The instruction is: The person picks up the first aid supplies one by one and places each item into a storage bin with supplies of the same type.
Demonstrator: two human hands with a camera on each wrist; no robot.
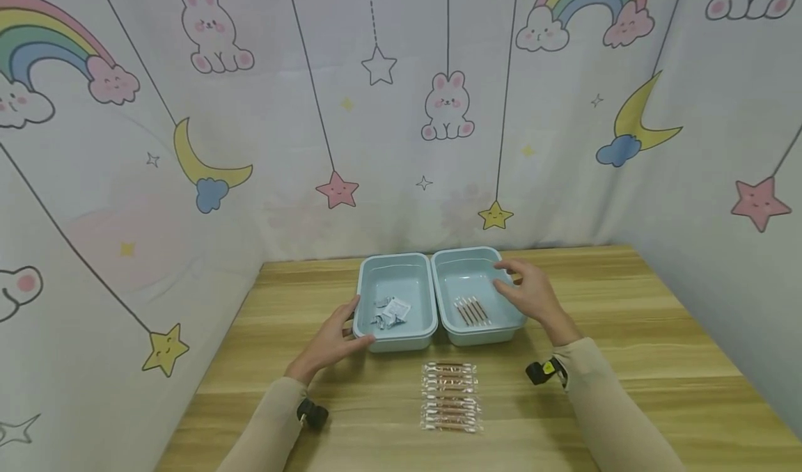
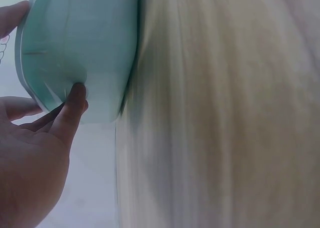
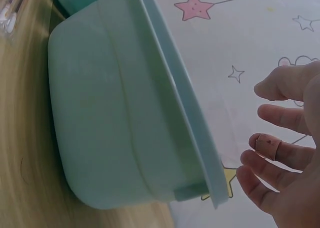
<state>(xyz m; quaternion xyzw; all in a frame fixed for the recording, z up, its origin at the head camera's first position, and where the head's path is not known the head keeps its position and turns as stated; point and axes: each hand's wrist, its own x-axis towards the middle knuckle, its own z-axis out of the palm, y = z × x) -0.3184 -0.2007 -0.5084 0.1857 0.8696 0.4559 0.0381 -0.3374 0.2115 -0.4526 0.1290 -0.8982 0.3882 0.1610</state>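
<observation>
Beneath both sets of fingers stretches a wood-grain table. The left tub lies against the left hand, whose thumb and fingers hold its near left corner, some pressed to the outer wall; exactly how the thumb sits on the rim is hard to make out. The right tub sits just left of the right hand, whose fingers are spread, gripping nothing, its tips by the far right rim. Closer to the person than either hand's fingertips, and between them, lies a column of wrapped swabs, its long axis running toward the person, each stick crosswise; the left thumb looks nearer. Below and left of the right fingers, loose swabs slant front to back. Small sachets lie right of the left fingers.
</observation>
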